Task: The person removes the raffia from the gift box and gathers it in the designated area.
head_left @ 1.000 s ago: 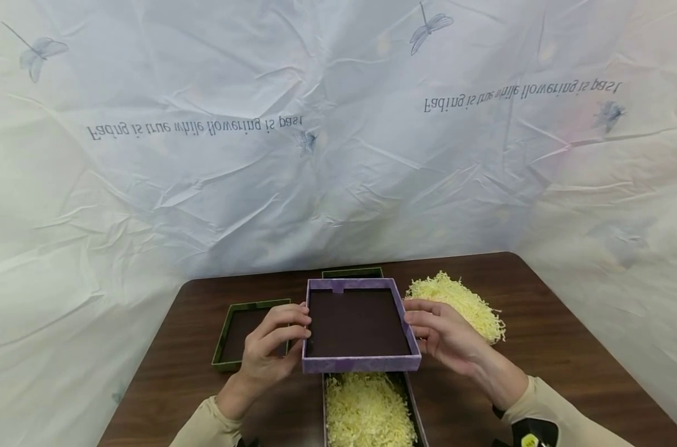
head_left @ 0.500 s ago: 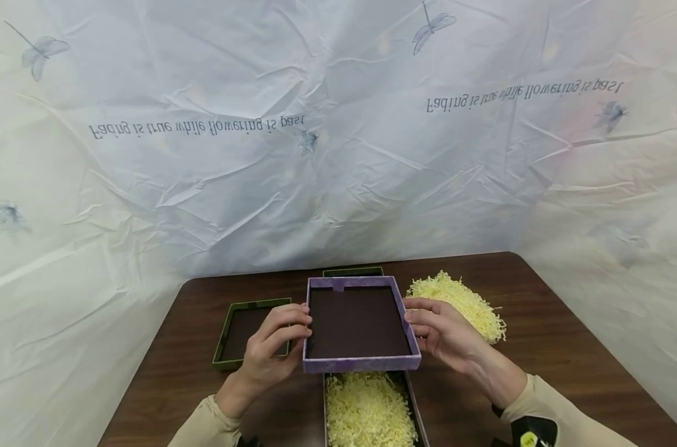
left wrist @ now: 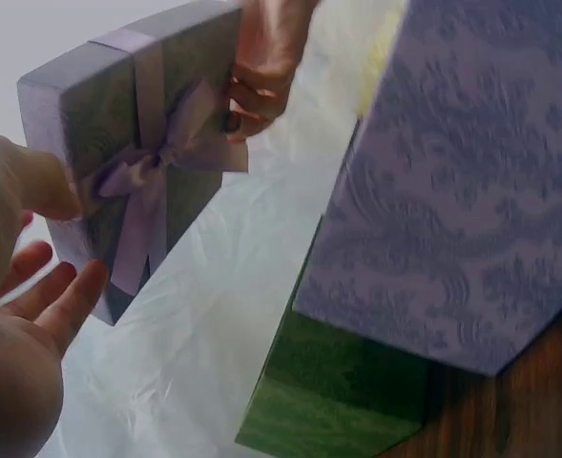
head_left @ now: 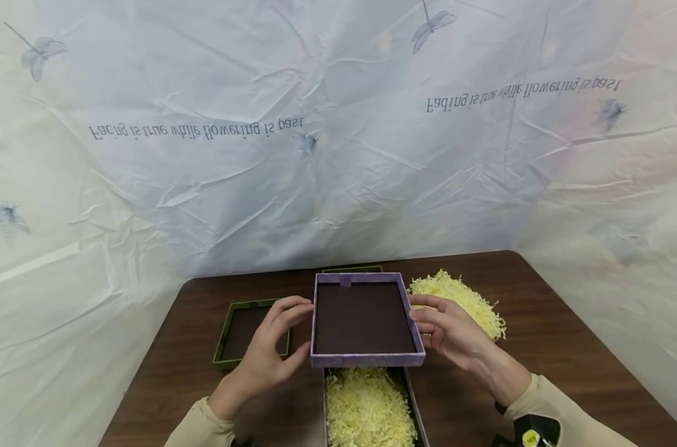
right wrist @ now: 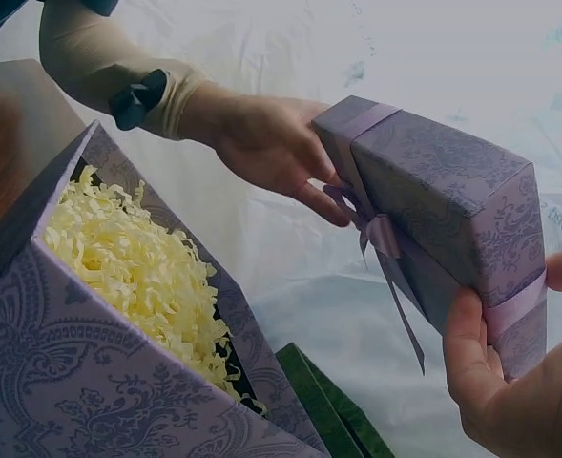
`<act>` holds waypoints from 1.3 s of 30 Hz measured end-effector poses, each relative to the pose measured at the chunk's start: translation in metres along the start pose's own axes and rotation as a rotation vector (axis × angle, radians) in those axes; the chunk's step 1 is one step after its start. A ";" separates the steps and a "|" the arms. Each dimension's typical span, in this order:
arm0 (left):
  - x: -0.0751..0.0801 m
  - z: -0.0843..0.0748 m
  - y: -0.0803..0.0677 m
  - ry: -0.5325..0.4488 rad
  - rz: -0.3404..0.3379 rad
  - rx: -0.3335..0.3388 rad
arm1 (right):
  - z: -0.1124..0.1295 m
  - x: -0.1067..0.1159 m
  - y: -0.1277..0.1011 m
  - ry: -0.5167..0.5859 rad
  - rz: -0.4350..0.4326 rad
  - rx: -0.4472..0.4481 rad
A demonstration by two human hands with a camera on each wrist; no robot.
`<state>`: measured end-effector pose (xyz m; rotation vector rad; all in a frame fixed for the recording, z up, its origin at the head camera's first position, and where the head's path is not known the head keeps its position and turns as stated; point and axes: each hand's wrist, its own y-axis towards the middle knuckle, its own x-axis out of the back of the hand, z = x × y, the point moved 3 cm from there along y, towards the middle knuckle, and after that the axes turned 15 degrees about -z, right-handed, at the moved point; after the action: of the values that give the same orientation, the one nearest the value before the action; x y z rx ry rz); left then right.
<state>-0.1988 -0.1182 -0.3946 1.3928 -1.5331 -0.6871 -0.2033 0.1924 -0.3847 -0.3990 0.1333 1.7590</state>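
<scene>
A purple patterned gift-box lid (head_left: 366, 360) is held up, its dark inside facing me in the head view. My right hand (head_left: 455, 335) grips the lid's right side, fingers at the outer wall. At the opposite side is my left hand (head_left: 262, 357), fingers loosely bent and spread, tips right at the edge. A ribbon bow (left wrist: 156, 162) decorates the lid's outer face in the left wrist view. Below the lid stands the purple box (right wrist: 118, 353), heaped with pale yellow shredded paper (head_left: 368, 403); the lid hides its far part in the head view.
On the wooden table (head_left: 165, 385), a green-rimmed lid (head_left: 223, 347) lies left, dark inside up. Another green-edged box (head_left: 352, 269) shows behind the purple lid. A loose pile of yellow shredded paper (head_left: 461, 304) sits at the back right. A white printed sheet (head_left: 338, 155) hangs behind.
The lid has shifted slightly right and up in the head view, along with the right hand. The left hand's fingers have loosened and spread from its left side.
</scene>
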 end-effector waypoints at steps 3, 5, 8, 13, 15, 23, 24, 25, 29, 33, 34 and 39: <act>0.001 -0.001 0.000 -0.162 -0.027 0.180 | -0.001 0.001 0.000 0.004 -0.007 -0.009; 0.001 -0.002 0.001 -0.221 -0.057 0.289 | 0.000 0.001 0.000 0.001 -0.011 -0.011; 0.002 -0.003 0.003 -0.215 -0.082 0.414 | 0.000 0.001 0.001 -0.010 -0.020 -0.006; 0.000 -0.006 -0.001 -0.194 -0.053 0.633 | -0.003 0.002 0.000 -0.025 -0.015 -0.017; -0.001 -0.007 -0.002 -0.226 -0.047 0.731 | -0.004 0.002 0.000 -0.027 -0.008 -0.022; -0.005 -0.007 -0.003 -0.367 -0.079 0.995 | -0.006 0.006 -0.002 -0.038 0.007 -0.012; -0.005 -0.008 -0.003 -0.371 -0.077 1.015 | -0.006 0.006 -0.002 -0.039 0.009 -0.012; -0.005 -0.007 -0.003 -0.376 -0.070 1.034 | -0.006 0.006 -0.002 -0.041 0.009 -0.011; -0.006 -0.007 -0.002 -0.384 -0.035 1.097 | -0.006 0.005 -0.002 -0.050 0.008 -0.010; -0.007 -0.007 -0.002 -0.360 -0.015 1.135 | -0.008 0.004 -0.001 -0.062 -0.002 -0.012; -0.006 -0.007 -0.002 -0.352 -0.010 1.137 | -0.008 0.003 -0.001 -0.065 -0.004 -0.012; -0.001 -0.007 -0.003 -0.320 0.004 1.121 | -0.011 -0.001 0.000 -0.083 0.006 -0.010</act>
<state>-0.1911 -0.1164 -0.3945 2.1267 -2.3335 0.0378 -0.2011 0.1886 -0.3947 -0.3323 0.0667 1.7796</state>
